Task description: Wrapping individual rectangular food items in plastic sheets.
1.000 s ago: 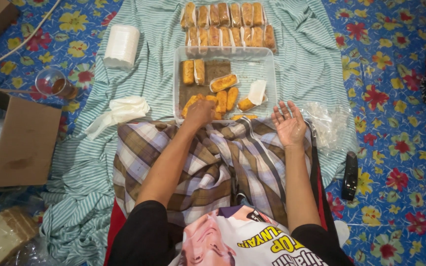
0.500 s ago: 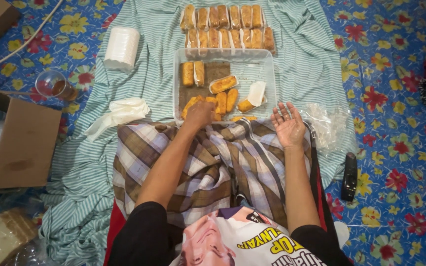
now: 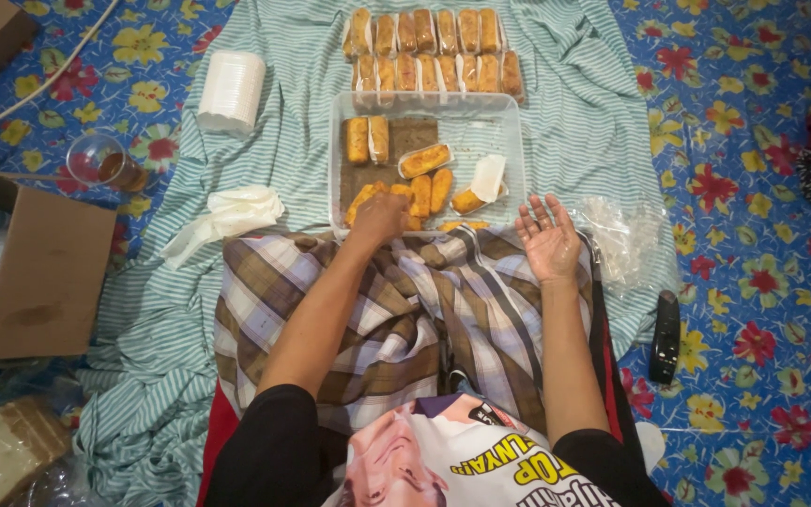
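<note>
Golden fried rolls (image 3: pixel 421 194) lie loose at the near edge of the clear tray (image 3: pixel 509 131), where the left hand (image 3: pixel 379 216) curls onto one, its grip hidden, best lifted gently, while the right hand (image 3: pixel 548 239) waits open, empty.

Clear glossy plastic tray (image 3: pixel 511 141), matt striped cloth (image 3: pixel 293 141), brown cardboard box (image 3: pixel 44 272), crumb-rough golden rolls (image 3: pixel 424 160).

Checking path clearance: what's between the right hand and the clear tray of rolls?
Head view: nothing much. The right hand rests palm-up on the plaid cloth, just short of the tray near edge; only that cloth fills the gap.
</note>
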